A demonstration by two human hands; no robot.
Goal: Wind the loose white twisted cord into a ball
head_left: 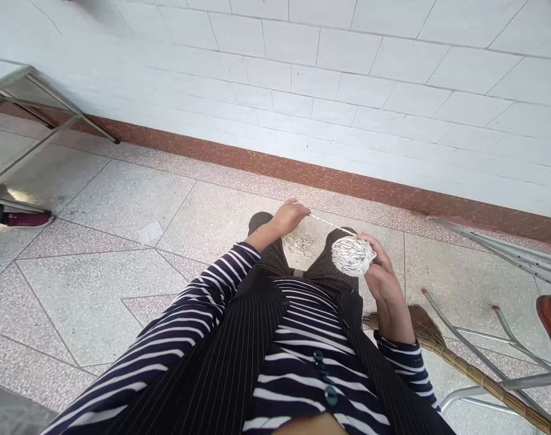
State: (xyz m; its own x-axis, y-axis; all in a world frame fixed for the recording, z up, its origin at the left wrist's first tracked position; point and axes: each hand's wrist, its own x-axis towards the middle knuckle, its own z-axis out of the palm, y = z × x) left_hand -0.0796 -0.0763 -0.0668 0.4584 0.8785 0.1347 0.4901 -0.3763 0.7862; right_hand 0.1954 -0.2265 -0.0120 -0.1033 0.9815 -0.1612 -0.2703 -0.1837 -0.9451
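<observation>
A wound ball of white cord with dark flecks point(351, 256) rests in my right hand point(384, 272), whose fingers curl round its right side. From the top of the ball a strand of cord point(327, 222) runs taut up and left to my left hand point(292, 217). The left fingers are closed on that strand in a pinch. Loose cord point(298, 243) lies in a tangled heap on the floor between my knees; where the strand goes beyond my left hand is hidden.
A metal-framed table point(35, 90) stands at the left, with another person's shoe point(29, 219) below it. White paper point(151, 232) lies on the floor. To the right are a straw broom point(466, 362), a metal-legged chair point(506, 338) and metal crutches point(502, 244). A tiled wall point(302, 84) rises ahead.
</observation>
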